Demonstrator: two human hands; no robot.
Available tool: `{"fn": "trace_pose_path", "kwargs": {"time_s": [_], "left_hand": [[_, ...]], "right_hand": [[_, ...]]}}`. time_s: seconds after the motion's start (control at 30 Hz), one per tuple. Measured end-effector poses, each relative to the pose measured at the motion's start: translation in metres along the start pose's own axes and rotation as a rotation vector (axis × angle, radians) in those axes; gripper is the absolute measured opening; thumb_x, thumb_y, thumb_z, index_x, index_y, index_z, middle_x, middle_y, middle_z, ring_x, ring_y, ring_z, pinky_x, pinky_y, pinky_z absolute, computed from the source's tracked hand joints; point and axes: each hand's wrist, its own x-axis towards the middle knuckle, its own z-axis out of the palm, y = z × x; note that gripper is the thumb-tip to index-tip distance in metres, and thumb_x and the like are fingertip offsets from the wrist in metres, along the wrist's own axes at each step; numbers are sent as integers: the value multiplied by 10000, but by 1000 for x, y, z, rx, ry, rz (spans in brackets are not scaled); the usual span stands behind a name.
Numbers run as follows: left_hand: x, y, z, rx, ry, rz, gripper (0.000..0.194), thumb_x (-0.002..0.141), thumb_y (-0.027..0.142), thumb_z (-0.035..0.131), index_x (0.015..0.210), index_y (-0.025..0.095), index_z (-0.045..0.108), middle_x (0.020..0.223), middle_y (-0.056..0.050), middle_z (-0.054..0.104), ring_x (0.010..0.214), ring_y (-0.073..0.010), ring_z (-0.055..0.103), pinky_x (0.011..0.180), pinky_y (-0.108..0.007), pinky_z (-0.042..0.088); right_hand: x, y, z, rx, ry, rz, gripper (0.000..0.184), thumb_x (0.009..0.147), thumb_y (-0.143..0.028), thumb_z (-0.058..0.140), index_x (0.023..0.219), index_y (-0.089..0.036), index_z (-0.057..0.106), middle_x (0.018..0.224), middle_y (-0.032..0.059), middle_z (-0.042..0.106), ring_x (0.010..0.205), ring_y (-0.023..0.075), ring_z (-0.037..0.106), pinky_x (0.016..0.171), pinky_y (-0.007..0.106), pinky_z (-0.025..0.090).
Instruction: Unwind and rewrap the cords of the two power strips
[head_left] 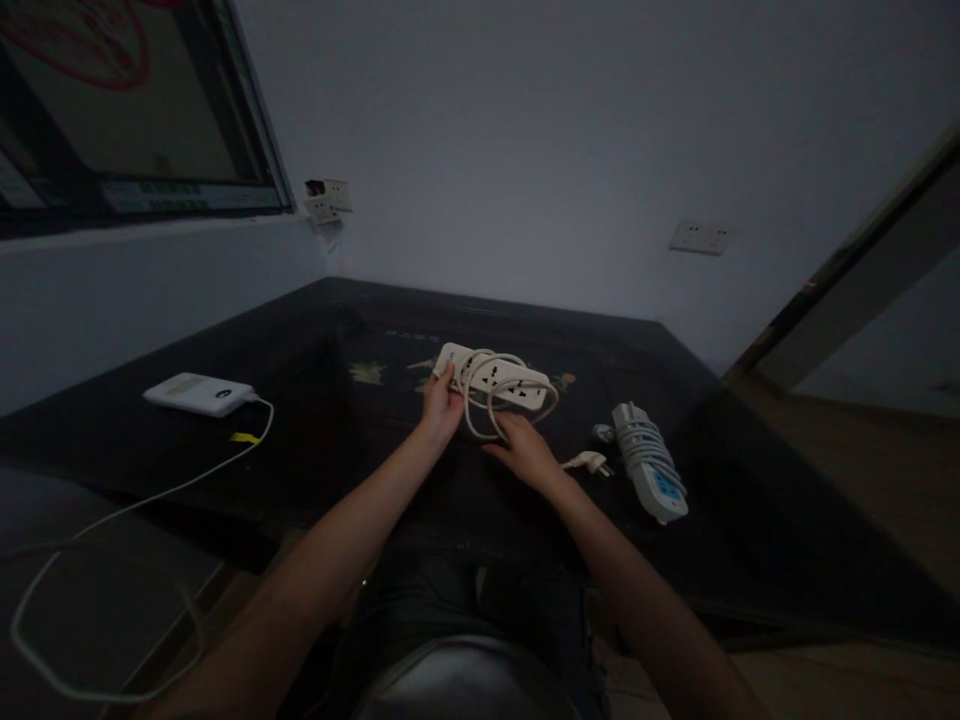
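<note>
A white power strip (491, 376) with its pale cord looped loosely around it is in front of me, just above the dark table. My left hand (442, 402) grips its left end, thumb on top. Below the strip's right half, my right hand (525, 448) touches the cord loops (480, 425); its thumb is stretched out to the left and its other fingertips are hidden behind the cord. The cord's plug (591, 462) lies on the table just right of my right hand.
A second power strip (649, 462), tightly wrapped in grey cord, lies to the right. At the left is a white box-shaped device (199, 394) with a white cable (172, 488) running off the table (315, 460). Wall sockets (700, 238) are at the back.
</note>
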Motion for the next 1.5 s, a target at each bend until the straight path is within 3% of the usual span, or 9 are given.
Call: {"fn": "trace_pose_path", "kwargs": {"time_s": [0.23,0.4,0.53,0.73,0.87,1.0,1.2,1.37,1.5], "left_hand": [[-14,-2,7,64,-55,73,104,796,82,616,866,158,610,815,-22,699,746,-131,666,785,-278,520],[-8,11,5,154,-16,230,137,758,134,671,860,194,602,762,24,673,644,-88,634,665,-197,506],[2,20,0,202,75,286,107,784,201,660,880,182,618,711,25,660,578,-75,612,606,-172,489],[14,21,-5,52,212,42,94,869,207,578,915,143,629,690,-20,676,648,-126,660,692,-244,546],[21,23,-11,-23,296,43,117,904,193,517,896,140,621,724,-30,680,683,-138,666,720,-289,556],[26,25,-16,1,329,161,51,868,162,569,880,133,610,767,-39,688,730,-139,673,748,-288,547],[23,25,-14,71,246,297,81,828,165,626,870,168,557,752,5,672,667,-103,660,736,-265,544],[16,26,-7,143,200,446,205,785,135,663,906,223,523,877,30,668,781,-77,659,748,-189,513],[7,25,0,203,99,462,274,730,161,723,941,245,569,922,22,666,873,-101,652,707,-145,489]], "right_hand": [[1,-10,-1,-203,-95,24,118,802,-215,630,900,-150,637,1001,113,636,1004,277,562,881,419,364],[-9,-18,-16,140,-162,-114,123,901,-255,479,882,-166,562,829,47,624,777,174,578,711,268,394],[-13,-19,-34,364,59,-39,234,918,-376,434,885,-180,557,711,13,570,654,147,537,625,240,378],[-8,0,-47,543,352,210,355,877,-465,445,1053,-183,570,625,-12,504,496,129,432,488,235,337],[-9,4,-47,348,133,121,336,884,-401,447,1011,-156,637,772,48,624,673,172,543,641,268,397],[-13,-9,-52,462,-204,-37,309,855,-401,528,999,-169,671,892,37,668,805,184,576,722,260,404],[-21,-20,-74,565,-234,0,302,785,-427,617,894,-162,713,766,16,639,679,132,514,617,225,363],[-27,-8,-79,788,-105,123,381,765,-499,607,902,-157,702,495,-53,392,435,67,302,425,205,196],[-28,-1,-78,1012,164,132,405,761,-517,605,963,-170,656,472,-91,260,382,57,188,385,209,123]]}}
